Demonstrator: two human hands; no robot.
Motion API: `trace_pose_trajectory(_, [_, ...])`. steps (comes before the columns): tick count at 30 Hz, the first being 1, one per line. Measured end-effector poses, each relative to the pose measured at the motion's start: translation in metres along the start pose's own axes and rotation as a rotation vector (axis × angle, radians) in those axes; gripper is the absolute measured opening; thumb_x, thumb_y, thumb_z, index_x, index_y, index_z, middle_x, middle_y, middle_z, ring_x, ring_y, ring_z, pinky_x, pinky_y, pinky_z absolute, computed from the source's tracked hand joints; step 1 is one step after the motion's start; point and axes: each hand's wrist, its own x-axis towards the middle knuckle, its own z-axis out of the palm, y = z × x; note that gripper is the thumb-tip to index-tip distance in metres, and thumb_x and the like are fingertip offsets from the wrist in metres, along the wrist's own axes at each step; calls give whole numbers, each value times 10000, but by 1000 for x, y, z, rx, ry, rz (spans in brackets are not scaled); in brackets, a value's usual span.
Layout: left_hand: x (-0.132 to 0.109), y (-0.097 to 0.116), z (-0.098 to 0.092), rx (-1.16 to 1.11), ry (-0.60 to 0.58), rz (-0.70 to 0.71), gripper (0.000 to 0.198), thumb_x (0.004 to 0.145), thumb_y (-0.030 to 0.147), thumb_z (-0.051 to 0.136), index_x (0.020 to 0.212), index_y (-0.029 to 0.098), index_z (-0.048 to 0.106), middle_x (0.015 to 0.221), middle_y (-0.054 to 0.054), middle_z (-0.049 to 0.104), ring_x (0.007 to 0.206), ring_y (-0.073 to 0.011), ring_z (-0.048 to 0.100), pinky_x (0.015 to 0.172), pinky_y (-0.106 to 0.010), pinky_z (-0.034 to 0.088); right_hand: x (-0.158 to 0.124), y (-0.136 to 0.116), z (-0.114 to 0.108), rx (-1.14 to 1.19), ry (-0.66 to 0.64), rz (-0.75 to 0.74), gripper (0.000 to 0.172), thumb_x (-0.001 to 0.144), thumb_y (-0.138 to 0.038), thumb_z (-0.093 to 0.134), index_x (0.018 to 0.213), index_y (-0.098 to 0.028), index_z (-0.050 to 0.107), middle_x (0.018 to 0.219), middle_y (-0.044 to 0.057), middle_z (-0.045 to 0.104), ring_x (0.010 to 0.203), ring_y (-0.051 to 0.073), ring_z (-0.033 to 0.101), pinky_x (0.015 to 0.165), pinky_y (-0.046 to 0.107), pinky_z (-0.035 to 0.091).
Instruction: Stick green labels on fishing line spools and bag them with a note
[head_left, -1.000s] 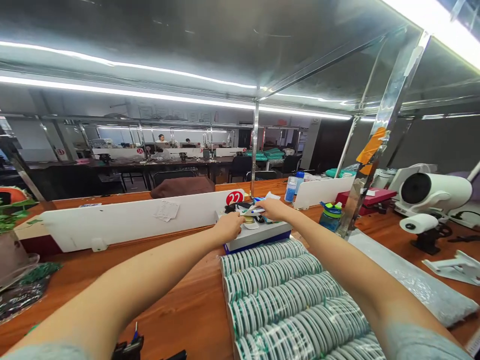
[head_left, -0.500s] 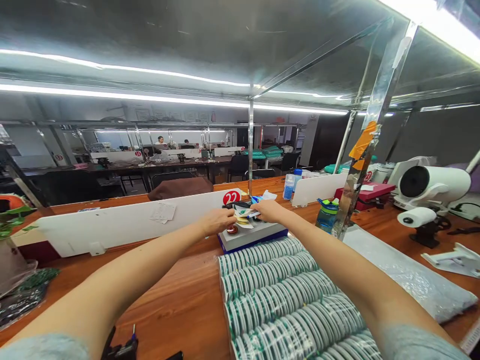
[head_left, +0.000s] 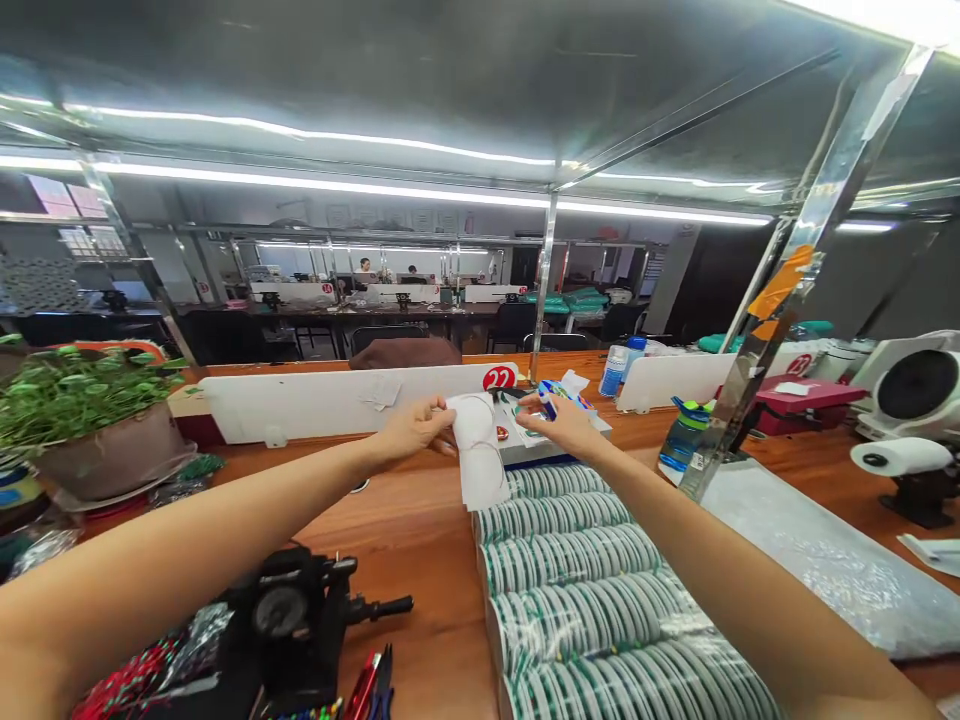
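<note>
I'm looking down a long, brightly lit workshop of partitioned benches onto a wooden bench top. Far left, a potted plant sits clear of the work, and a black bench clamp stands near me. My left hand pinches a white translucent pouch at its top edge, so it hangs down above the bench, just in front of a white box. My right hand is bent over a small blue-and-white item on the box; I cannot tell whether it grasps it. Green-and-white coils lie packed in rows, and a bubble wrap sheet lies further right
</note>
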Motion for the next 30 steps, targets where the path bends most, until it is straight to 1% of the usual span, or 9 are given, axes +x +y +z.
trace_pose_trajectory(2, [-18,3,7,-47,-86,-60,561,752,627,753,913,171,470,785,-48,693,677,-162,676,627,-280,554,-6,-24,14,159,-20,-4,602,766,-554,731,1197,-145,636,1038,86,704,921,199,665,872,332,510])
trace_pose_trajectory(5, [-34,4,15,-123,-117,-96,523,773,603,753,911,156,517,781,-38,673,672,-135,628,654,-265,512,-15,-50,31,327,-56,4,570,602,-616,804,879,-135,675,781,40,647,699,149,580,692,287,483])
trace_pose_trajectory(8, [-48,6,23,-225,-153,-103,508,822,611,688,995,144,585,973,-92,703,850,-167,652,784,-288,514,-27,-64,38,443,-39,17,545,636,-670,752,725,-147,629,624,-3,530,581,106,438,555,249,370])
trace_pose_trajectory(11, [-64,7,32,-417,-374,-182,591,737,535,809,1142,145,628,1200,-135,679,1054,-229,652,935,-346,508,-37,-69,38,509,-3,21,516,660,-645,755,732,-145,654,551,-31,434,553,99,367,514,239,286])
trace_pose_trajectory(14, [-75,7,43,-568,-467,-294,576,666,422,901,1091,136,636,1131,-130,691,1009,-241,680,926,-380,530,-44,-67,38,549,40,25,493,646,-614,785,728,-135,699,520,-36,386,563,108,367,513,241,270])
trace_pose_trajectory(17, [-72,6,47,-598,-415,-321,510,665,397,918,993,126,637,962,-72,684,862,-194,693,849,-351,553,-46,-61,37,590,95,46,476,626,-575,825,753,-124,742,515,-38,370,568,109,365,515,241,272])
trace_pose_trajectory(22, [-52,16,42,-526,-446,-392,555,659,417,928,1014,125,617,950,-90,697,851,-201,697,861,-380,556,-41,-48,33,680,158,122,508,648,-536,847,900,-104,757,503,-67,332,500,72,264,473,228,202])
trace_pose_trajectory(27, [-32,24,40,-474,-462,-386,609,672,505,904,1028,133,577,856,-66,680,749,-184,665,823,-396,560,-25,-32,31,793,183,206,672,562,-624,865,950,-95,722,471,-94,300,445,57,204,421,220,149])
trace_pose_trajectory(30, [-19,24,40,-489,-417,-366,558,773,507,834,1101,152,555,869,-42,652,742,-156,628,752,-337,549,-16,-24,33,853,204,247,704,504,-614,890,945,-94,714,449,-113,251,431,50,179,411,214,133])
